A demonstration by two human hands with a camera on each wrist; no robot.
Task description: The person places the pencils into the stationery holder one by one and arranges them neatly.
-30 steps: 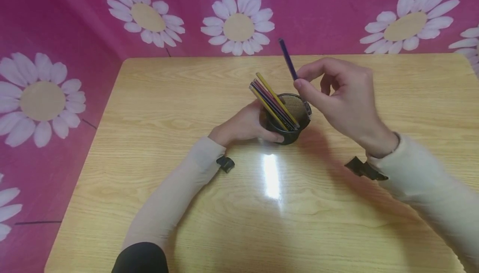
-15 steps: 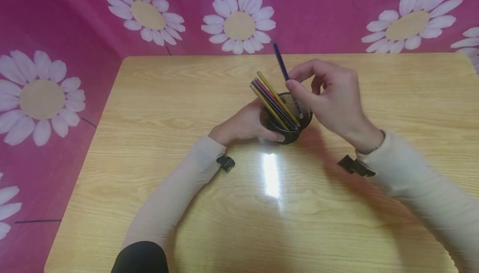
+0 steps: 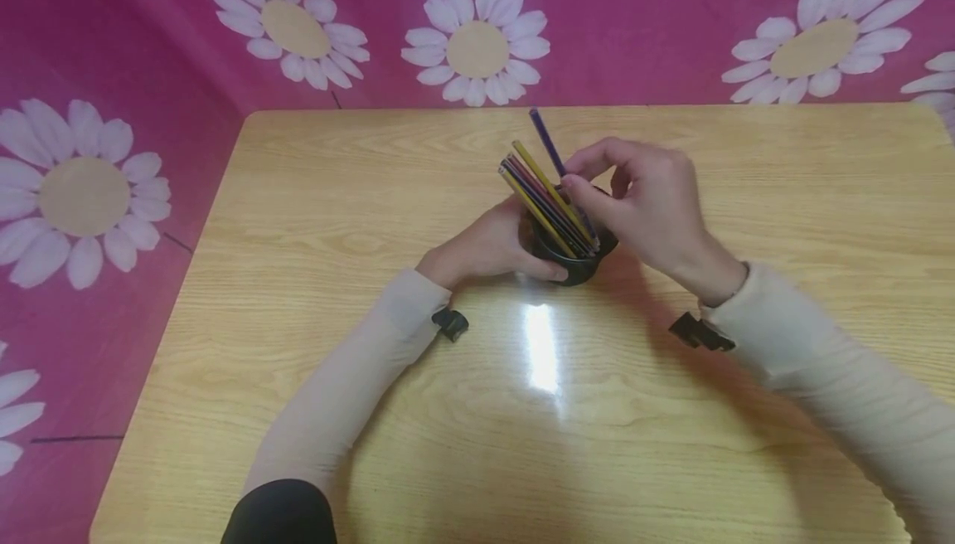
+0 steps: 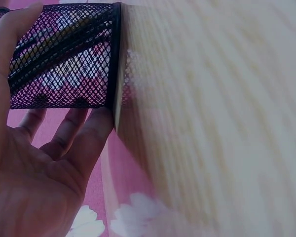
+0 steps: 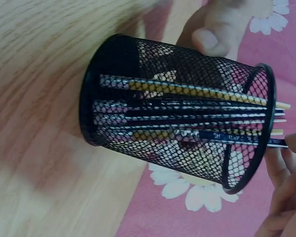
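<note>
A black wire-mesh pencil cup [image 3: 576, 274] stands on the table, and my left hand [image 3: 488, 244] grips it around its left side. The left wrist view shows the thumb on one side of the mesh cup [image 4: 64, 94] and fingers on the other. Several pencils [image 3: 539, 196], yellow, dark and reddish, lean left inside it. Between thumb and forefinger my right hand [image 3: 647, 206] pinches a dark blue pencil [image 3: 548, 144] above the rim. Through the mesh in the right wrist view, this blue pencil [image 5: 219, 138] reaches partway down with its pale end lowest.
The pale wood-grain table [image 3: 358, 187] extends around both arms, with a bright light reflection [image 3: 541, 349] in front of the cup. Behind the table's far edge hangs a magenta backdrop [image 3: 627, 21] with daisies. A black rounded object [image 3: 279, 515] shows at the bottom left.
My right hand has moved left and down, lowering the blue pencil from over the cup's right rim to inside it. The left hand and cup have stayed put.
</note>
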